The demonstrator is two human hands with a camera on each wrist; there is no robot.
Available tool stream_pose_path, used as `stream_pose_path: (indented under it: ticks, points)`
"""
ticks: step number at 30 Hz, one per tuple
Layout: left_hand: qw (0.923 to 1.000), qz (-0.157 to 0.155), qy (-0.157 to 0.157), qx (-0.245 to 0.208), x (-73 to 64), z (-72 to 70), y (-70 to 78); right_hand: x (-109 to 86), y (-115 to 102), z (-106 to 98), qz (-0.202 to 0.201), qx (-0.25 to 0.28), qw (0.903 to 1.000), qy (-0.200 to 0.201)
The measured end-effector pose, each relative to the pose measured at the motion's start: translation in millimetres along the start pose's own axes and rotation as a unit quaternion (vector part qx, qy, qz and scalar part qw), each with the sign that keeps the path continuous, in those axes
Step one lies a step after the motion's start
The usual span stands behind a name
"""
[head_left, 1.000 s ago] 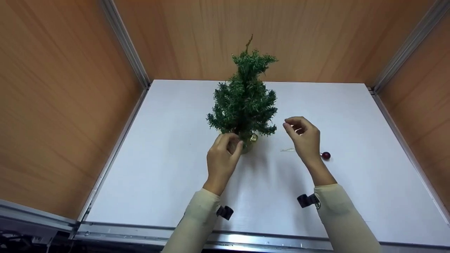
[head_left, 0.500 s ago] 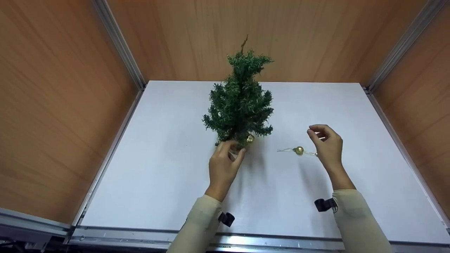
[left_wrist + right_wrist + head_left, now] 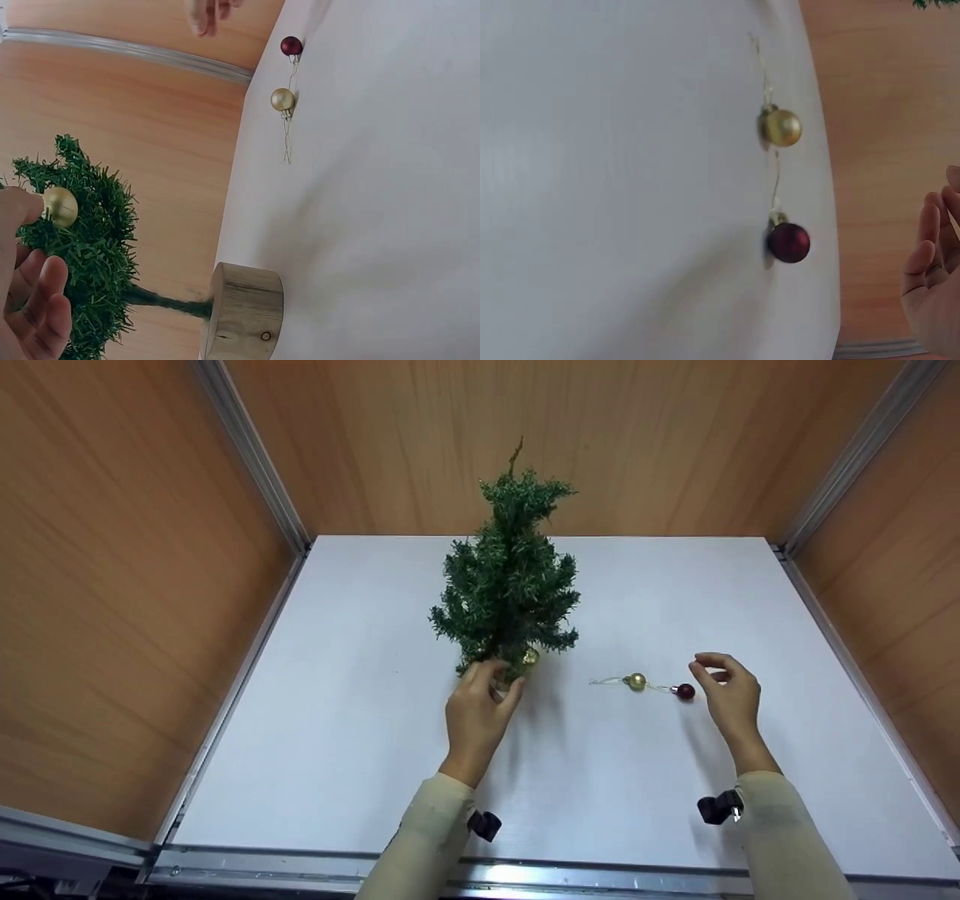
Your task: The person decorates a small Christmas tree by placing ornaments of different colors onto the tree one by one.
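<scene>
left grip [image 3: 475,711] parted, perhaps touching tree [image 3: 514,577]

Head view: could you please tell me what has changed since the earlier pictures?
The right hand has moved right and nearer the person, away from the tree, and now hovers beside the dark red ball. The gold ball on the table, at first hidden, now shows. The left hand stays by the tree.

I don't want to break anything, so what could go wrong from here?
The gold ball on the tree sits by the left hand, so a bump could knock it loose. On the table, the string of the red ball reaches close to the other gold ball, so lifting one might snag the other. Both balls could roll if nudged.
</scene>
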State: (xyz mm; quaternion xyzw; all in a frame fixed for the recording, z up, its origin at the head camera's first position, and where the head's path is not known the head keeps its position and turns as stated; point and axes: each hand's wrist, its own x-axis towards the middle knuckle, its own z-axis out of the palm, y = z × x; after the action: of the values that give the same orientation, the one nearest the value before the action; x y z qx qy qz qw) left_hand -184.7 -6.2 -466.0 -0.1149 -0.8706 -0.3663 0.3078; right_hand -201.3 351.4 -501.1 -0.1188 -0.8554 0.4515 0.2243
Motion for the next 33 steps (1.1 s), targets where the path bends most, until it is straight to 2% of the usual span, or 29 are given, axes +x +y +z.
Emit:
stream_pose_path:
  ticks: [7,11,15,21,30,33]
  points:
    - [0.9999,0.003,-0.001,0.015,0.0,-0.3,-0.3,-6.8,36,3,0.027,-0.002,0.9977,-0.063]
    - [0.9999,0.002,-0.002,0.013,0.3,-0.6,-0.2,-7.3,49,9,0.028,-0.007,0.9965,-0.079]
    - [1.0,0.001,-0.001,0.009,1.1,-0.9,-0.4,-7.7,57,13,0.022,-0.014,0.9971,-0.072]
    - [0.9999,-0.004,0.001,0.014,0.4,-1.0,-2.4,-12.6,63,19,0.047,-0.017,0.9964,-0.069]
    - [0.9999,-0.004,0.001,0.011,-0.8,-1.9,-5.2,-12.8,69,25,0.042,-0.049,0.9966,-0.052]
    - [0.9999,-0.002,-0.001,0.01,0.1,-2.5,-6.3,-11.8,71,26,0.039,-0.044,0.9972,-0.047]
